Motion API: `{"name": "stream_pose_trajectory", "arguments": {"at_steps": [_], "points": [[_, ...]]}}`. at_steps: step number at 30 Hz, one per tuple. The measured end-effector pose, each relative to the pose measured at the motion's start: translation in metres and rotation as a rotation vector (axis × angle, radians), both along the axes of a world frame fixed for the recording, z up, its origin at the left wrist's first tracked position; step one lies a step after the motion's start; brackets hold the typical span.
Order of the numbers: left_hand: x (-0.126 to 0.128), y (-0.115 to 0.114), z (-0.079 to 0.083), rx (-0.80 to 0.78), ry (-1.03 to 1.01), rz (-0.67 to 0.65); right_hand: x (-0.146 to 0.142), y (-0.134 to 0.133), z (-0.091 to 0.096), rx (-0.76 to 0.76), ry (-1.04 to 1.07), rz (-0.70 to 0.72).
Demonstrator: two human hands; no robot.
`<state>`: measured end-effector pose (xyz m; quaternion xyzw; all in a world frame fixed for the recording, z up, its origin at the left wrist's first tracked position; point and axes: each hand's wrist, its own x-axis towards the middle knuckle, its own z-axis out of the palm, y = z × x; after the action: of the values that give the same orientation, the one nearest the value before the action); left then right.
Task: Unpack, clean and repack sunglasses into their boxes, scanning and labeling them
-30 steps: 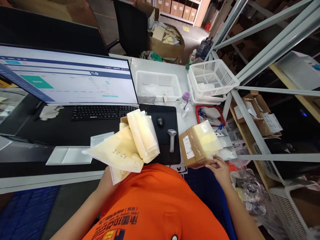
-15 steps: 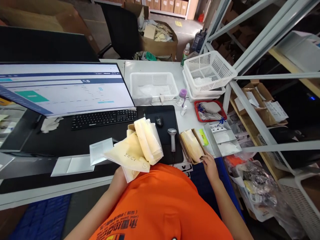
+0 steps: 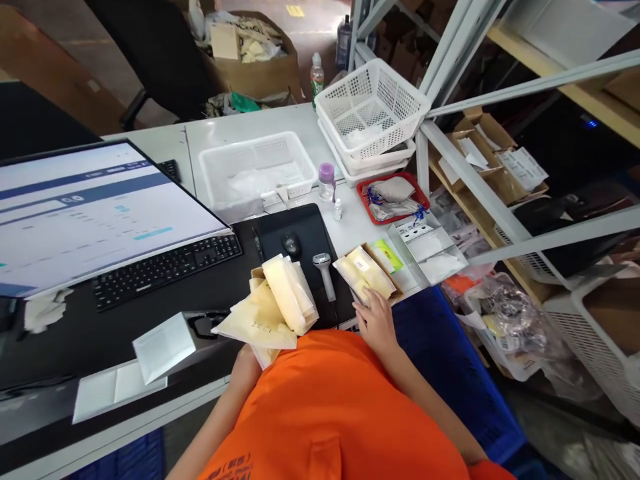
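My left hand (image 3: 246,357) is mostly hidden under a fan of several cream plastic packets (image 3: 273,308), which it holds just above the desk edge; one packet bears handwritten digits. My right hand (image 3: 376,322) rests at the near end of an open brown cardboard box (image 3: 393,285) on the desk, fingers closed on a cream packet (image 3: 364,275) with a small white label that lies in the box. A grey barcode scanner (image 3: 324,273) lies between the two hands on the black desk mat (image 3: 300,227).
A monitor (image 3: 90,213), black keyboard (image 3: 165,267) and mouse (image 3: 291,244) stand at left. White mesh baskets (image 3: 370,107), a red tray (image 3: 393,200) and a small clear tray (image 3: 425,243) sit behind the box. A metal shelf frame (image 3: 465,180) rises at right. A blue crate (image 3: 450,360) is below.
The box, lifted and tilted in my right hand a second ago, now stands on the desk. My right hand has moved left onto the packet. The view has swung right.
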<state>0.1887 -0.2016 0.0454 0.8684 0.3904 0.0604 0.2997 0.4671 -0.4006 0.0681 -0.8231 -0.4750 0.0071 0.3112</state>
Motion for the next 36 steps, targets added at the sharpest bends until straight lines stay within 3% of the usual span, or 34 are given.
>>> {"name": "stream_pose_trajectory", "arguments": {"at_steps": [3,6,9,11,13,14,15,19,22,25,29,36], "points": [[0.001,0.005,-0.004,0.010,0.039,-0.059,0.006,-0.004,0.002,0.043,0.027,0.014],[-0.005,0.012,0.006,0.039,0.059,-0.111,0.014,-0.008,0.005,0.112,0.060,-0.023],[-0.011,0.020,0.036,0.164,-0.021,-0.109,0.017,-0.011,0.006,0.137,0.109,-0.081],[-0.005,0.024,0.062,0.398,-0.164,-0.023,0.014,-0.012,0.005,0.122,0.149,-0.094],[0.018,0.024,0.084,0.661,-0.310,0.061,0.010,-0.012,0.003,0.101,0.182,-0.102],[0.037,0.022,0.092,0.739,-0.356,0.054,0.008,-0.013,0.002,0.090,0.195,-0.110],[0.060,0.019,0.097,0.744,-0.352,-0.039,0.006,-0.013,0.001,0.078,0.207,-0.126],[0.174,-0.001,0.088,0.618,-0.229,-0.684,0.011,-0.010,0.001,0.000,0.242,-0.270],[0.237,-0.016,0.070,0.520,-0.032,-0.960,0.028,-0.004,0.004,-0.103,0.251,-0.362],[0.258,-0.021,0.059,0.441,0.043,-1.030,0.053,0.001,0.006,-0.230,0.276,-0.370],[0.249,-0.014,0.056,0.338,0.044,-1.065,0.085,0.004,0.006,-0.316,0.331,-0.332],[0.238,-0.016,0.063,0.053,-0.020,-0.898,0.114,0.028,0.018,-0.193,0.327,-0.130]]}}
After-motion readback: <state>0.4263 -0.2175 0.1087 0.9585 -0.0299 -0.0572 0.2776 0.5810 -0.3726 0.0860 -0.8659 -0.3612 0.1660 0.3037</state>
